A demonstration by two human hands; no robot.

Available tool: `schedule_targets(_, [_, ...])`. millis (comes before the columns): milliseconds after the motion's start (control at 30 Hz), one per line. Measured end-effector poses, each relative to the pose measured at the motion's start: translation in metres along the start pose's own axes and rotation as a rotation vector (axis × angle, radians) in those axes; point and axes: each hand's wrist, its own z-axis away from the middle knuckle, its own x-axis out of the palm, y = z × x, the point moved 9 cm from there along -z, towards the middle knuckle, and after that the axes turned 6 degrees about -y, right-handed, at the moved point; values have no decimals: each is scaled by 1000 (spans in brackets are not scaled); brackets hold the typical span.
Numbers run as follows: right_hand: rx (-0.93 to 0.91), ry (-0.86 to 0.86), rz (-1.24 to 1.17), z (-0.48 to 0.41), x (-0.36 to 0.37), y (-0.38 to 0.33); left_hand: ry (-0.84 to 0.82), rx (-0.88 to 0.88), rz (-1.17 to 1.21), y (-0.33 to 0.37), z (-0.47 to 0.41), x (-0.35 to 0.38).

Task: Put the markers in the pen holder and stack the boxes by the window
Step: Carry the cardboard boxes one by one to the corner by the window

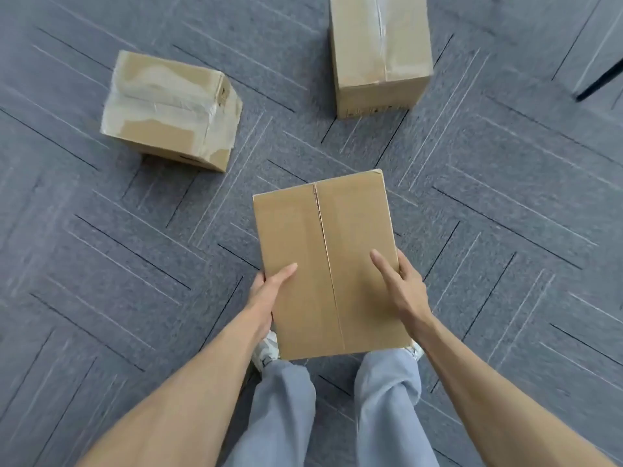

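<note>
A plain cardboard box [323, 257] with a centre seam is held in front of my legs, above the carpet. My left hand [269, 291] grips its left side with the thumb on top. On the right side, my right hand [403, 288] clasps the edge, thumb lying on the top face. A second box [172, 109], heavily wrapped in clear tape, sits tilted on the floor at the upper left. Standing at the top centre is a third box [379, 52], taped along its seam. No markers, pen holder or window are in view.
Grey carpet tiles [488, 197] with line patterns cover the floor all around. A dark chair or table leg [600, 80] shows at the upper right edge. My jeans and pale shoes [268, 348] are below the held box.
</note>
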Motion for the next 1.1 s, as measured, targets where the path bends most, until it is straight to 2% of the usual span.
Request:
schedule_targets(233, [-138, 65, -88, 111, -92, -108, -36, 151, -18, 97, 142, 72])
schedule_targets(500, [-291, 148, -337, 254, -207, -190, -118, 415, -201, 195, 330, 161])
schedule_targets(700, [-437, 214, -416, 355, -288, -240, -216, 600, -300, 251, 453, 232])
schedule_targets(967, [-503, 385, -450, 424, -400, -254, -396, 763, -435, 276, 530, 349])
schedule_targets(1100, [-526, 447, -480, 439, -441, -247, -461, 739, -526, 276, 527, 405])
